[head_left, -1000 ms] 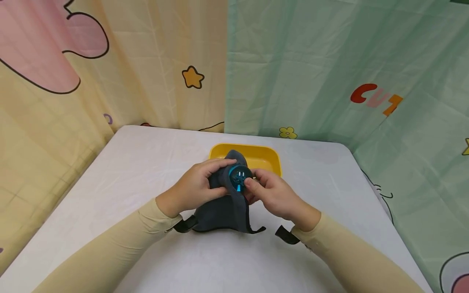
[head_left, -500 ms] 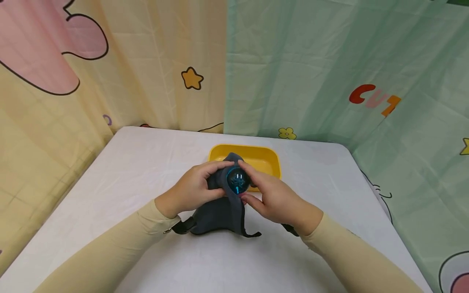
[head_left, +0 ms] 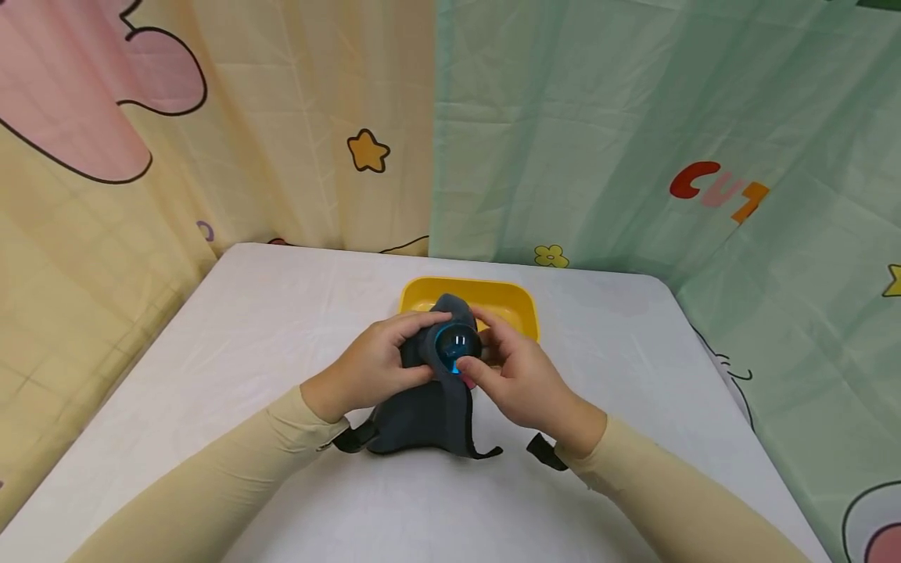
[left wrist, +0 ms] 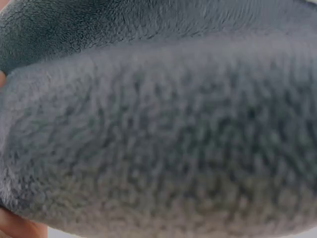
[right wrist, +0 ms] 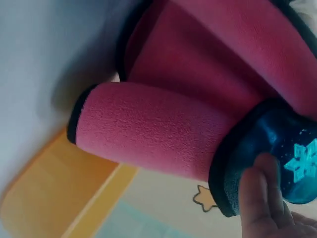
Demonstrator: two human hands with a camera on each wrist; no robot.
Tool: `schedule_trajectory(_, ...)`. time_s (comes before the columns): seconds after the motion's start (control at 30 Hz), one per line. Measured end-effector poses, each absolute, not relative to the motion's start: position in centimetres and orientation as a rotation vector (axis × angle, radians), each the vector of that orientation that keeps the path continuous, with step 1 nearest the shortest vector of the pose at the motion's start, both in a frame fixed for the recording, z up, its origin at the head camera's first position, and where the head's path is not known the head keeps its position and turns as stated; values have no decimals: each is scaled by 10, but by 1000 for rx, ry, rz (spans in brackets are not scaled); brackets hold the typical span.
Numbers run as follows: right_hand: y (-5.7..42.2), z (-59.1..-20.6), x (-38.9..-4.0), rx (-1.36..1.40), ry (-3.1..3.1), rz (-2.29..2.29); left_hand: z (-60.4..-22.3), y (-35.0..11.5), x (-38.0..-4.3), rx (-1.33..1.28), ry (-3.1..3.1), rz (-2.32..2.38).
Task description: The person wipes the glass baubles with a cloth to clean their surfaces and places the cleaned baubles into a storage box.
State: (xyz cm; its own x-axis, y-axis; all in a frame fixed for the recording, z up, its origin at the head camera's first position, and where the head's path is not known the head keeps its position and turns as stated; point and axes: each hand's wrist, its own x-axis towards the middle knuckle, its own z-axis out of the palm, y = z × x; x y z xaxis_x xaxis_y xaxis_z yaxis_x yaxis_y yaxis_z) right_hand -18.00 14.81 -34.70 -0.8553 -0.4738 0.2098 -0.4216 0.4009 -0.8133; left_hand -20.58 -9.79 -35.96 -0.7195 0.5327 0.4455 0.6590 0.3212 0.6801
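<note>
My left hand (head_left: pixel 373 361) grips a thick cloth (head_left: pixel 422 418), grey outside and pink inside with dark edging. In the left wrist view the grey side of the cloth (left wrist: pixel 158 129) fills nearly everything. A shiny, see-through blue ball (head_left: pixel 459 341) sits in a fold of it. My right hand (head_left: pixel 524 375) pinches the ball from the right, thumb in front and fingers behind, partly hidden. Seen from the right wrist, the pink side of the cloth (right wrist: pixel 153 129) faces the camera, and fingers touch the ball beside the dark edge. A pale snowflake (right wrist: pixel 302 161) marks the ball.
Behind the hands a yellow tray (head_left: pixel 524 301) stands on the white-covered table (head_left: pixel 281 297); the cloth and hands hide part of it. Yellowish and green printed curtains (head_left: pixel 563 141) hang around the table's back and sides.
My right hand spread its fingers around the ball half a second ago; now its thumb is back on the ball's lower front. The left hand keeps its hold on the cloth.
</note>
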Motion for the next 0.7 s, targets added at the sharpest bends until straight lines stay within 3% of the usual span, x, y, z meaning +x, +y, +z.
schedule_trajectory(0.2, 154, -340, -180, -1142, 2704, -1126, -360, -100, -206, -1098, -2445, -1362)
schedule_trajectory(0.37, 155, -338, -182, -1195, 2888, -824, -359, -101, -208, -1096, -2443, -1365)
schedule_trajectory(0.47, 156, -339, -183, -1123, 2905, -849, -358, -101, -208, -1102, -2429, -1358)
schedule_trajectory(0.7, 153, -344, -185, -734, 2436, -1471, -357, -99, -208, -1118, -2426, -1372)
